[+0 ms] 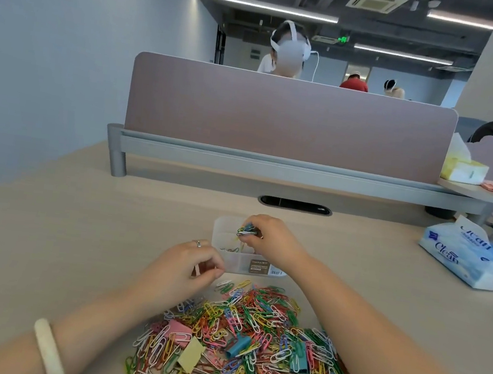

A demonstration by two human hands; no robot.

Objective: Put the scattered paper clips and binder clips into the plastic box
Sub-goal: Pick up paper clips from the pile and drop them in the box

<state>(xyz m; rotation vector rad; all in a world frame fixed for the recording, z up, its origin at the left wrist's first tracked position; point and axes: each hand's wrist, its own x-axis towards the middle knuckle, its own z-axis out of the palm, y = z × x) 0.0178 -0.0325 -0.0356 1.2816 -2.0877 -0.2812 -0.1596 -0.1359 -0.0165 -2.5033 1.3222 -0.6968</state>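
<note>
Long white ceiling strip lights (268, 7) lit the office evenly and brightly, leaving only faint, soft shadows on the pale beige wooden desk (46, 223), while the wide-angle lens bowed the mauve rounded fabric divider panel (288, 120) and stretched the edges, and distant figures looked soft.

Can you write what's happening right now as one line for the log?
right hand: holds clips over box | left hand: pinched shut by box | pile: on desk
</note>
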